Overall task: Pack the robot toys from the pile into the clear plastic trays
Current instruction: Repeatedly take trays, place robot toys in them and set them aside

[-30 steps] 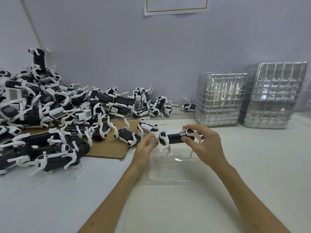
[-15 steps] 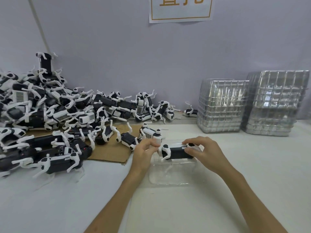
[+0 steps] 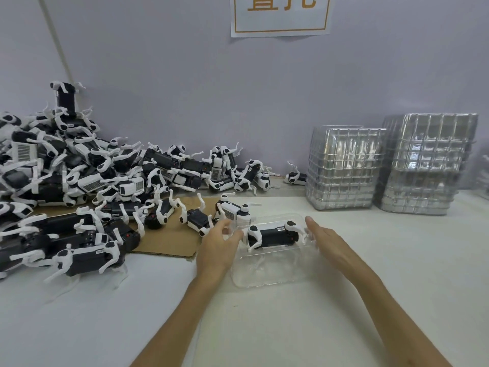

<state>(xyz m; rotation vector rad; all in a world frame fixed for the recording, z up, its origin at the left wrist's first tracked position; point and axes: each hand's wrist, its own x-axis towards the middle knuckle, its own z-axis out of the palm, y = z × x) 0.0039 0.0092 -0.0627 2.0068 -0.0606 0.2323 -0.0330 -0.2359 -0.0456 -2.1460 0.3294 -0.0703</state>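
Black-and-white robot dog toy (image 3: 272, 234) sits in the clear plastic tray (image 3: 267, 278); left hand (image 3: 219, 243) and right hand (image 3: 329, 241) flank it, fingers loose, holding nothing. Seating looks done. Next, another from the heaped pile (image 3: 79, 181).

Bare forearms, left hand (image 3: 219, 246), right hand (image 3: 329, 241), nails seemingly short

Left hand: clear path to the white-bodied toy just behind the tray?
Probably yes. The left hand is open and empty, right beside that toy; nothing lies between them.
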